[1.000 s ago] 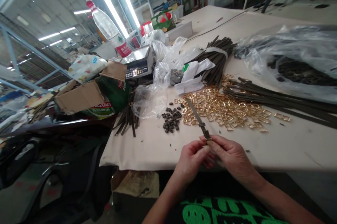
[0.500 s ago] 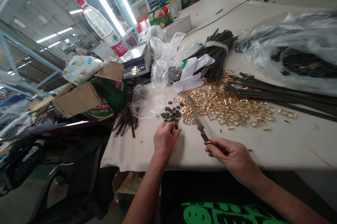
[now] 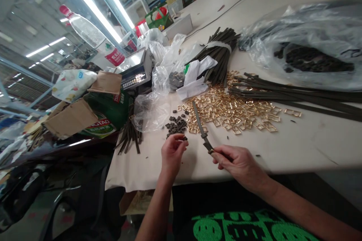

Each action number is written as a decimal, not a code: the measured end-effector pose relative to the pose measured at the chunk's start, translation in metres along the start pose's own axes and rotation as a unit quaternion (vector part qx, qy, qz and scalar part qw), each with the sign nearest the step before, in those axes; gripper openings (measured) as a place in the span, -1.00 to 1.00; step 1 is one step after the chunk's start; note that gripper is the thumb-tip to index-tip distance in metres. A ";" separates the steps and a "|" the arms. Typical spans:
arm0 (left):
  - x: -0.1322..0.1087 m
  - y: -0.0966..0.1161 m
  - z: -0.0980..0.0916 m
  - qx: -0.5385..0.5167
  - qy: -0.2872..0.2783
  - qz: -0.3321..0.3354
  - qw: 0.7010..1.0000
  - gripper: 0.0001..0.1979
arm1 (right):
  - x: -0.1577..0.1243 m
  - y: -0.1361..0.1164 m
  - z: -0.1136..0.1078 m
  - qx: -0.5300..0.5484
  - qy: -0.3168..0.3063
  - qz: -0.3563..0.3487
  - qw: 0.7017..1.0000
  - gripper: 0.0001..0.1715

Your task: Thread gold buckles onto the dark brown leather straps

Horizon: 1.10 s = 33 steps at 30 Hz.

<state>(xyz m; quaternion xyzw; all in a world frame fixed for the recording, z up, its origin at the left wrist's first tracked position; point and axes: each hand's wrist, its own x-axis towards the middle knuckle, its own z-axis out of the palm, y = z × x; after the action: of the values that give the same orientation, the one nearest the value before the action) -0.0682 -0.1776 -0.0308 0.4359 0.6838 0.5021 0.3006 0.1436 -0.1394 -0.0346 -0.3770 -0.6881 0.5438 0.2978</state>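
My right hand [image 3: 237, 163] is closed on the near end of a dark strap [image 3: 199, 125] that carries a gold buckle and a dark loop and points away over the table. My left hand [image 3: 172, 150] pinches a small dark loop [image 3: 185, 138] at its fingertips, just in front of a little heap of dark loops [image 3: 175, 126]. Behind the strap spreads a pile of gold buckles [image 3: 234, 109].
Long dark straps [image 3: 296, 95] lie to the right, a tied bundle of straps [image 3: 219, 54] behind. A plastic bag of dark parts [image 3: 311, 58] sits far right. Clear bags [image 3: 154, 107], a scale [image 3: 135, 73], cardboard boxes [image 3: 73, 118] and a bottle [image 3: 90, 33] crowd the left.
My left hand let go of the strap, reached to the heap of dark loops and has drawn back a little with one pinched. My right hand keeps the strap.
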 end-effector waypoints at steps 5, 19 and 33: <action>-0.012 0.005 0.024 -0.214 -0.045 -0.098 0.971 -0.70 | 0.000 -0.001 -0.001 -0.018 0.000 -0.021 1.000 -0.71; -0.022 0.007 0.036 -0.274 -0.066 -0.099 0.954 -0.69 | 0.002 -0.004 -0.005 -0.111 -0.012 -0.069 0.991 -0.73; -0.027 0.003 0.030 -0.225 -0.111 -0.090 0.964 -0.76 | 0.003 -0.006 -0.010 -0.155 -0.061 -0.079 0.983 -0.73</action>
<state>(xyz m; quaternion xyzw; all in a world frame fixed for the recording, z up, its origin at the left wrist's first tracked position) -0.0303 -0.1890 -0.0382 0.3466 0.5519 0.5621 0.5093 0.1487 -0.1324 -0.0270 -0.3289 -0.8087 0.4271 0.2353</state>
